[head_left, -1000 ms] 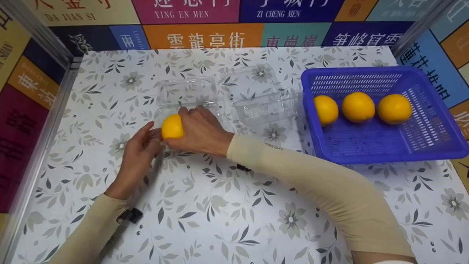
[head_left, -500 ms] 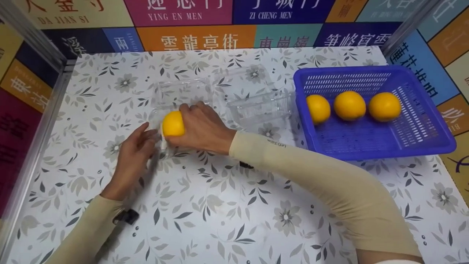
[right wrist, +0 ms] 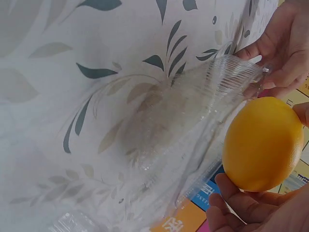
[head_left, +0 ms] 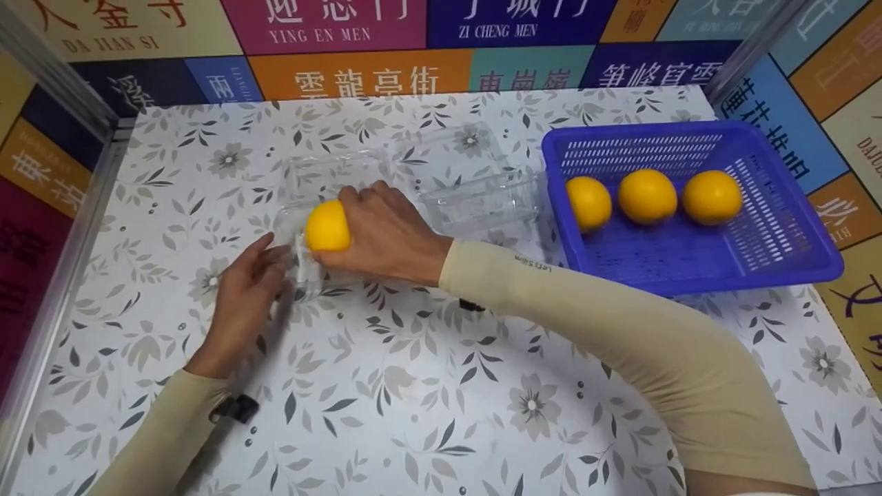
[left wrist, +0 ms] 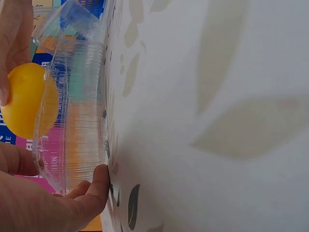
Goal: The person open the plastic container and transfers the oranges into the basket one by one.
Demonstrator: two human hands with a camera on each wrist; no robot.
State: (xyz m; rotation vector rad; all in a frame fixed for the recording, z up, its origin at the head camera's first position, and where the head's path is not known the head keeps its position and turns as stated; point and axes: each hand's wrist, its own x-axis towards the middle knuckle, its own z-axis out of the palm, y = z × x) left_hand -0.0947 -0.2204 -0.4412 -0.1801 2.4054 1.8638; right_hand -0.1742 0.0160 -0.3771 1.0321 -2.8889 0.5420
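Floral table (head_left: 427, 386) is seen under everything. Blue basket (head_left: 785, 265) is placed right of the clear box (head_left: 303, 234), three oranges (head_left: 646, 196) inside it. A second clear box (head_left: 486, 200) lies between the two. Orange (head_left: 327, 226) is gripped by right hand (head_left: 386, 234) with curled fingers, directly over the clear box. The box's near corner is pinched by left hand (head_left: 248, 289).
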